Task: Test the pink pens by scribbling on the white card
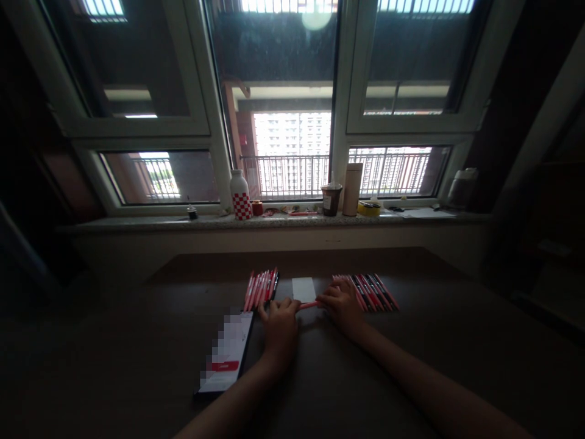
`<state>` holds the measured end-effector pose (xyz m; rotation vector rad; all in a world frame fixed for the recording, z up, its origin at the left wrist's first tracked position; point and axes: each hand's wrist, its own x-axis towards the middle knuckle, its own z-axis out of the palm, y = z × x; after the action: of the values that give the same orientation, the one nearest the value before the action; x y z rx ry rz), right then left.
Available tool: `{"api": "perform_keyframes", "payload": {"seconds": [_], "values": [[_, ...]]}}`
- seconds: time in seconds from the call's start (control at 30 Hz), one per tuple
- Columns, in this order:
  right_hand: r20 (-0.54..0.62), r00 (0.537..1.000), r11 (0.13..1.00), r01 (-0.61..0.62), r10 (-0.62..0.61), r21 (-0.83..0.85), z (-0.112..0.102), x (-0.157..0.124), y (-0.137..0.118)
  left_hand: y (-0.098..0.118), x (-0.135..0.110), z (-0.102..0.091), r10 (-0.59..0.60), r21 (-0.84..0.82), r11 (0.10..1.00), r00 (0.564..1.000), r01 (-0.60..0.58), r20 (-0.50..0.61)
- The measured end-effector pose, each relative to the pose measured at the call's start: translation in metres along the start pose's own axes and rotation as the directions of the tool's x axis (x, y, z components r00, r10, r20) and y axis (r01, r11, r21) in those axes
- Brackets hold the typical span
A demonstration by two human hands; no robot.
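My left hand [280,326] and my right hand [342,308] rest on a dark table [411,366], each with fingers closed on one end of a single red pen [309,305] held level between them. A row of several red and white pens [261,288] lies just beyond my left hand. A larger row of similar pens [372,291] lies to the right of my right hand, touching it. A small white card [304,289] sits between the two rows, just behind the held pen.
A phone [227,353] with a lit screen lies left of my left forearm. On the windowsill [137,224] stand a checked bottle [241,195], a dark cup [331,200], a tall tumbler [353,189] and small items. Windows rise behind.
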<state>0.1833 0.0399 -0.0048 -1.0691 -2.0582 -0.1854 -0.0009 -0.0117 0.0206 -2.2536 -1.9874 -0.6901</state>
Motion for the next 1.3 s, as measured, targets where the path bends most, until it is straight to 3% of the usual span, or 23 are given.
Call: {"api": "perform_keyframes", "payload": {"seconds": [0.27,0.53,1.07,1.3], "values": [[-0.013,1.0,1.0,0.009,-0.009,-0.012,-0.0005,0.0001,-0.0009,-0.0002,0.0004,0.0024,-0.031,0.008,0.999,0.999,0.031,-0.021],[0.025,1.0,0.998,-0.004,0.006,-0.065,0.0013,0.0002,-0.0001,-0.001,0.0013,0.0062,-0.003,0.005,1.0,0.993,0.004,-0.119],[0.052,0.998,0.997,-0.013,0.017,-0.078,-0.0015,0.0005,-0.0026,-0.0021,0.0018,0.0043,0.012,0.02,1.0,0.999,-0.011,-0.03],[0.046,0.998,0.998,-0.028,0.03,-0.058,-0.0012,0.0,-0.0025,-0.0017,0.0021,0.0064,0.005,0.029,1.0,0.999,-0.003,-0.052]]}}
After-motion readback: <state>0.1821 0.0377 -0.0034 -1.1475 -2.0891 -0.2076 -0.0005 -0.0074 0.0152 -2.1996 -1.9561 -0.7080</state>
